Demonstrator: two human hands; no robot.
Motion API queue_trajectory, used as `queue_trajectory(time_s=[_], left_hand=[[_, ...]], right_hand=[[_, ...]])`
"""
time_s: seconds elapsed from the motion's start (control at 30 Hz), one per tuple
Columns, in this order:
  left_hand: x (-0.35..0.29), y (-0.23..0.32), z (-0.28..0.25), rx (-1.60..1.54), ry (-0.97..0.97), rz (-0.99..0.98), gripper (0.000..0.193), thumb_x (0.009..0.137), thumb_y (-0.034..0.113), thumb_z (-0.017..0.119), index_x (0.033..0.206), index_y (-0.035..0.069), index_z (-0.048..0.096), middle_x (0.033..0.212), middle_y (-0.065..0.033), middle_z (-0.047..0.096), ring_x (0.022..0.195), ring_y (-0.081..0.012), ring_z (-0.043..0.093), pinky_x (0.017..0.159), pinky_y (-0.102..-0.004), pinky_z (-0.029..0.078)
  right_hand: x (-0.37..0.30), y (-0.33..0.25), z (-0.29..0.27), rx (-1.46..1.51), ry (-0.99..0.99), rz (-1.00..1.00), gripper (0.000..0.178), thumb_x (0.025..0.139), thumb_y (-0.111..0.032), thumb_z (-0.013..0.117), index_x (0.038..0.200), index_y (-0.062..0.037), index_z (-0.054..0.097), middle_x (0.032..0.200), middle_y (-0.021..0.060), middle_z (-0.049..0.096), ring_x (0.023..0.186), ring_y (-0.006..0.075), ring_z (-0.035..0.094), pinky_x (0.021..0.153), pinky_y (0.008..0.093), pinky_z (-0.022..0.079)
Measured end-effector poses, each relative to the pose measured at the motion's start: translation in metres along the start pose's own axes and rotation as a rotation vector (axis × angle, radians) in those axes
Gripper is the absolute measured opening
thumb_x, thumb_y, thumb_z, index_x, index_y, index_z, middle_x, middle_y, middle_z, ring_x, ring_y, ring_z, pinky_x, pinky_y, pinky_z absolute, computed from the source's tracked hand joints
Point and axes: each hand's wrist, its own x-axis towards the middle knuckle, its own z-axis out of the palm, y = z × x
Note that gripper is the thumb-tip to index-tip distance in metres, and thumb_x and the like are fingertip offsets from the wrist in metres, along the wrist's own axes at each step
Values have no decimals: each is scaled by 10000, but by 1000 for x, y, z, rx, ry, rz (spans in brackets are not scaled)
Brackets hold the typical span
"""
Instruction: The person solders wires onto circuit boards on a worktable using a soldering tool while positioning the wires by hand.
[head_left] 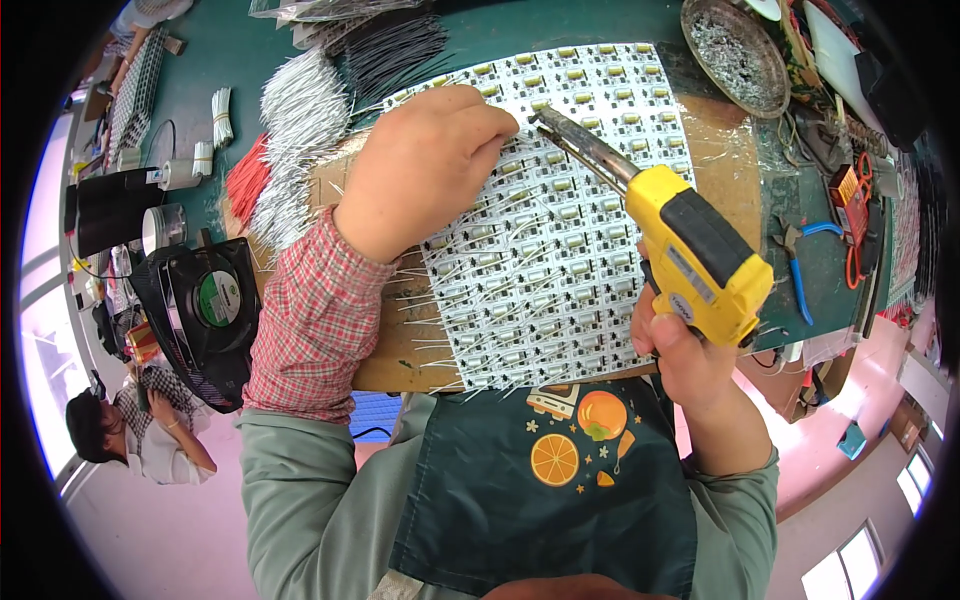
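A sheet of white circuit boards (pixel 560 240) lies before me, with rows of small parts and thin white wires sticking out along its near and left portions. My left hand (pixel 425 165) is over its upper left, thumb and forefinger pinched on what looks like a thin white wire, mostly hidden by the fingers. My right hand (pixel 685 350) grips a yellow and black soldering gun (pixel 700 255) by its handle. The gun's metal tip points up and left, close to the left fingertips, over the sheet.
Left of the sheet lie white wires (pixel 300 130), red wires (pixel 247 182) and black wires (pixel 400 52). A black fan (pixel 205 300) stands near left. To the right are a round metal dish (pixel 735 55), blue-handled pliers (pixel 798 265) and red-handled scissors (pixel 853 265). A person (pixel 140 420) is beyond, at left.
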Motion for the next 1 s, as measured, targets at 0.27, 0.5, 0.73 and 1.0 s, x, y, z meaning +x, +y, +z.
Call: queue_trajectory(time_s=[0.27, 0.5, 0.73, 1.0], left_hand=[[0, -1, 0, 15, -52, 13, 131, 831, 45, 673, 955, 54, 714, 873, -101, 658, 840, -305, 641, 745, -390, 528], [0, -3, 0, 8, -50, 44, 133, 833, 51, 671, 959, 63, 712, 878, -102, 657, 846, -307, 641, 754, -396, 530], [2, -4, 1, 1, -57, 65, 125, 847, 45, 658, 962, 57, 705, 899, -108, 661, 865, -313, 642, 771, -397, 527], [2, -6, 0, -36, -75, 35, 133, 851, 46, 662, 978, 50, 702, 910, -116, 664, 875, -320, 641, 779, -396, 525]], right_hand=[[1, 0, -2, -27, -37, 14, 627, 898, -264, 665, 1386, 53, 430, 714, 40, 510, 543, 99, 456, 498, 245, 400], [0, -1, 0, -9, -30, 37, 604, 902, -257, 656, 1363, 69, 443, 704, 33, 494, 554, 102, 452, 517, 248, 404], [1, -1, -2, -9, -31, 60, 594, 906, -269, 660, 1342, 75, 450, 702, 33, 489, 564, 106, 456, 522, 253, 408], [1, -3, 1, 21, -17, 58, 573, 905, -243, 645, 1339, 78, 451, 716, 39, 497, 570, 111, 466, 527, 257, 411]])
